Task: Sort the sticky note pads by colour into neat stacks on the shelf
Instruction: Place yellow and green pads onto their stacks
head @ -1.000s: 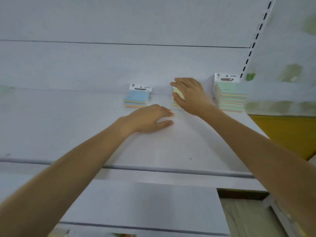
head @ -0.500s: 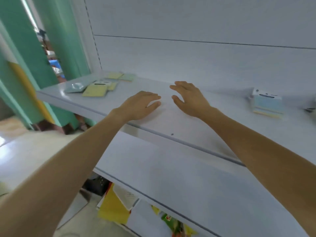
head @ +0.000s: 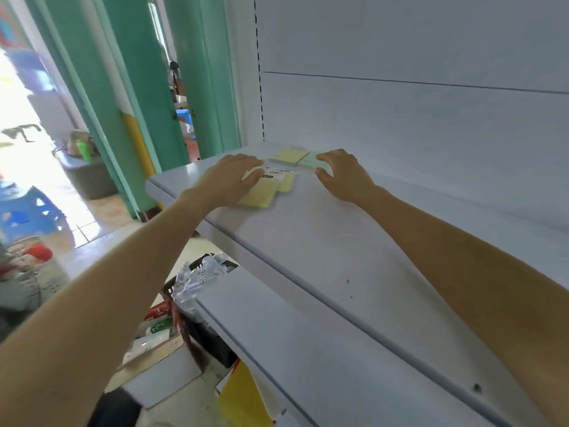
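Upper centre: left hand [head: 231, 178] lay flat-fingered on loose pale-yellow paper pads [head: 261, 194], right hand [head: 345, 177] pinched pale-green pad [head: 308, 160]; sweeping risked spills off grey metal shelf [head: 308, 235].

Green door frames [head: 197, 72] at left, blue stool [head: 29, 211] on tiled floor [head: 87, 228], black crate [head: 212, 343] beneath crumpled clear plastic [head: 197, 278].
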